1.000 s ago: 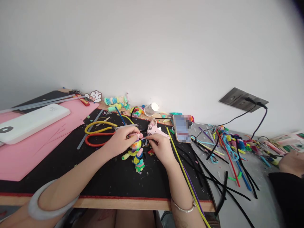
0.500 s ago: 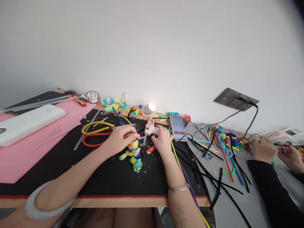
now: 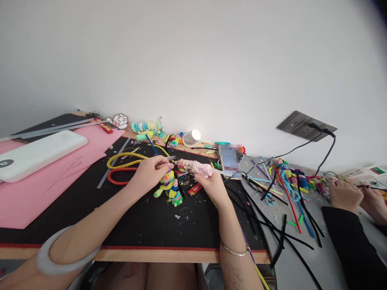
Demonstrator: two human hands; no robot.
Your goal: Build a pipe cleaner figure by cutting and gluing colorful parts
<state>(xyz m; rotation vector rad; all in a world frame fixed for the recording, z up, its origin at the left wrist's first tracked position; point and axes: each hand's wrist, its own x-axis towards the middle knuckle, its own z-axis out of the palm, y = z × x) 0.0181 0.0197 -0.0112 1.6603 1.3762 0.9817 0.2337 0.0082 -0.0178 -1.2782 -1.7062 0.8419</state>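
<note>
Left hand [image 3: 152,171] pinching the pink top of the multicolor fuzzy doll [image 3: 167,180] between thumb and fingers; doll sits over the black mat [image 3: 136,229], roughly mid-desk, can't tell if its lower end touches down. Right hand [image 3: 213,186] closed round the pink glue gun [image 3: 202,169], nozzle pointing left, close to the left fingertips and doll's top, contact unclear. Clear glue stick [image 3: 222,172] out the back of it. Red wrapper [image 3: 195,188] on mat just below right hand, phone [image 3: 230,161] beyond it, paper cup [image 3: 192,138] by the wall. Red loop [image 3: 117,183] near left wrist. Another person's hand [image 3: 346,195] far right, black sleeve [image 3: 347,237]
</note>
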